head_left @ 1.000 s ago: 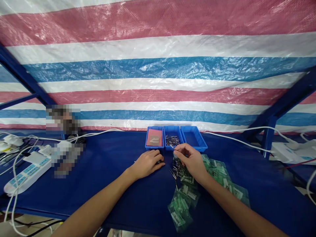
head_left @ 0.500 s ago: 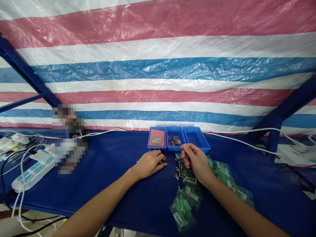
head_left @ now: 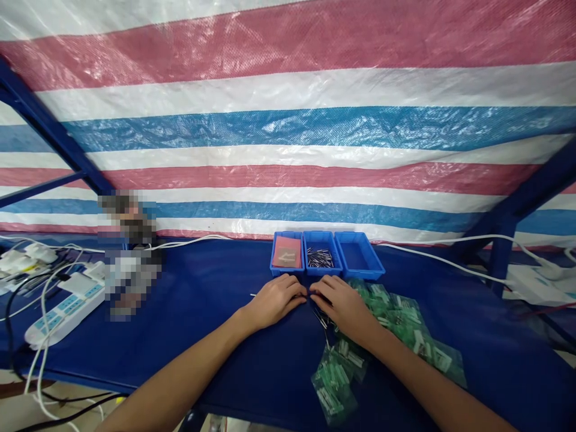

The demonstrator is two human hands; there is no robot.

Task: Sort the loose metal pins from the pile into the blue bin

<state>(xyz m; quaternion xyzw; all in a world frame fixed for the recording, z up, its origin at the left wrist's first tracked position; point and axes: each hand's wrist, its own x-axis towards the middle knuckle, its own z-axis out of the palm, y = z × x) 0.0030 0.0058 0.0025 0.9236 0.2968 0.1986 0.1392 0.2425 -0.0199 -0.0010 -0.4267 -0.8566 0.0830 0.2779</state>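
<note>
My left hand [head_left: 276,301] rests on the blue table with fingers curled and thumb pressed in. Thin metal rods lie in its grip, mostly covered by the fingers now. Fingertip to fingertip with it, almost touching, is my right hand [head_left: 339,305], bent in a pinch; anything inside is too small to make out. Loose slim metal rods [head_left: 321,318] lie beneath and beside the right hand. Around the right forearm are clear green-tinted bags [head_left: 330,384] of small pale parts. Just beyond both hands, the middle blue tray [head_left: 336,255] has a pile of similar rods [head_left: 320,258].
The left tray [head_left: 273,264] contains a pink sheet [head_left: 288,243] and a small bag; the right tray [head_left: 360,255] sits beside the middle one. At left are a power strip [head_left: 67,315], cables and a blurred person [head_left: 130,258]. A striped tarpaulin [head_left: 288,132] hangs behind.
My right hand has moved down and left from the middle tray's front edge to the left hand's fingertips. The left hand has stayed in about the same place.
</note>
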